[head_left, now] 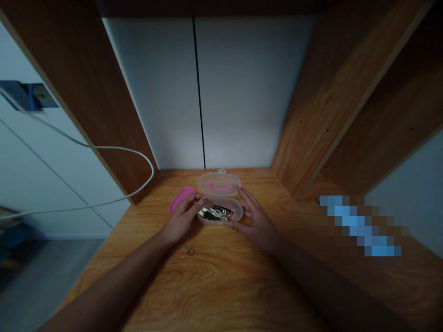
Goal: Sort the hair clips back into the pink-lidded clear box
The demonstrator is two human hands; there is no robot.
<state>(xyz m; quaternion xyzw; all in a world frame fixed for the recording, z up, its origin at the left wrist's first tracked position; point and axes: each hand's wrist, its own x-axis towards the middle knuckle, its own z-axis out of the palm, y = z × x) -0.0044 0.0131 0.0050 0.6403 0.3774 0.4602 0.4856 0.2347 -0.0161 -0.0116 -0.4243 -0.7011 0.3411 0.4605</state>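
Note:
A clear oval plastic box (pixel 237 211) sits on the wooden desk, its clear lid (pixel 204 183) with a pink handle (pixel 219 188) folded back behind it. Inside lie several silvery metal and black pieces (pixel 218 213), too small to name surely. My left hand (pixel 183 214) grips the box's left end, thumb and fingers at the rim. Around the right end, my right hand (pixel 256 223) is curled, thumb at the front and fingers toward the back. A pink oval tray (pixel 180 197) rests beside the box, partly behind my left hand.
Several small thin rings, one a dark ring (pixel 191 252), lie on the desk (pixel 221 295) in front of the box. Wooden side panels (pixel 311 138) and a white back panel (pixel 238 92) enclose the desk. A white cable (pixel 121 148) hangs at left. A blurred blue patch (pixel 360 228) is at right.

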